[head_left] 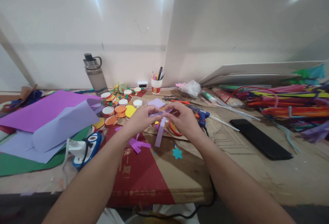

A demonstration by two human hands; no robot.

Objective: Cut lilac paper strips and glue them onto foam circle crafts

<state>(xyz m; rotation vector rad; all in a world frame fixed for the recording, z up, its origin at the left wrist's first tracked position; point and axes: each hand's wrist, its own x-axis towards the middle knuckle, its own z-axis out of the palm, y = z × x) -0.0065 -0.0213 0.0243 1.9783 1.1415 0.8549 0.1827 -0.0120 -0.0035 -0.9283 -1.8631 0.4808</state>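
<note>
Both hands meet over the middle of the cardboard. My left hand pinches a light purple paper strip, whose long tail hangs down between the hands. My right hand pinches the same strip from the other side, fingertips close to the left ones. Behind the right hand lie scissors with orange handles, partly hidden. Below the left hand, darker purple paper strips are scattered on the cardboard. A teal flower-shaped paper piece lies below the right hand.
Left are purple sheets, a power strip, round discs and a tilted-looking bottle. A pen cup stands at the back. Right are a blue glue gun, a black phone and pipe cleaners.
</note>
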